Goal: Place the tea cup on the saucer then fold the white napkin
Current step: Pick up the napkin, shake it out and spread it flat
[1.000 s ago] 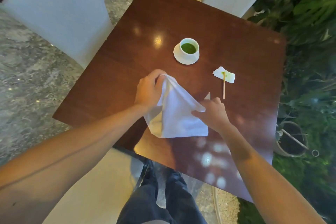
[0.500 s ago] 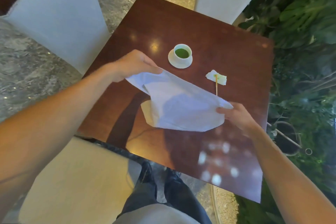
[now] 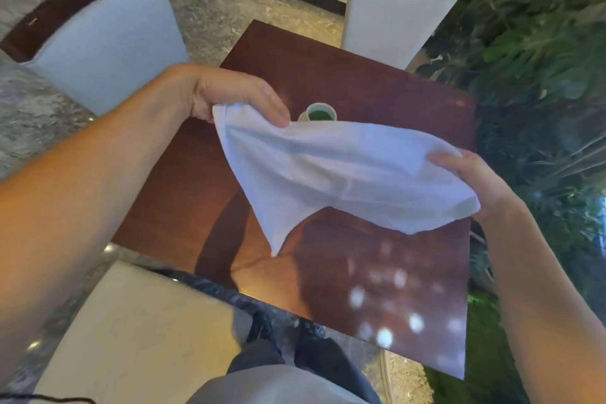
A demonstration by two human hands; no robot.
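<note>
The white napkin [image 3: 331, 170] hangs in the air above the dark wooden table [image 3: 370, 82], stretched between both hands, with one corner drooping toward the table. My left hand [image 3: 229, 93] pinches its upper left edge. My right hand [image 3: 472, 180] grips its right end. Behind the napkin's top edge stands the white tea cup [image 3: 321, 112] holding green liquid. A sliver of the white saucer [image 3: 301, 116] shows at the cup's left; the napkin hides the rest of it.
White chairs stand at the far left [image 3: 108, 52] and far side [image 3: 396, 0] of the table, and a cream seat [image 3: 137, 331] is at the near left. Green plants [image 3: 537, 52] line the right edge. My legs and shoes [image 3: 314, 334] are below the table's near edge.
Both hands lifted the napkin off the table and spread it apart, raising it higher toward the camera. It now covers the small paper and stick and part of the saucer.
</note>
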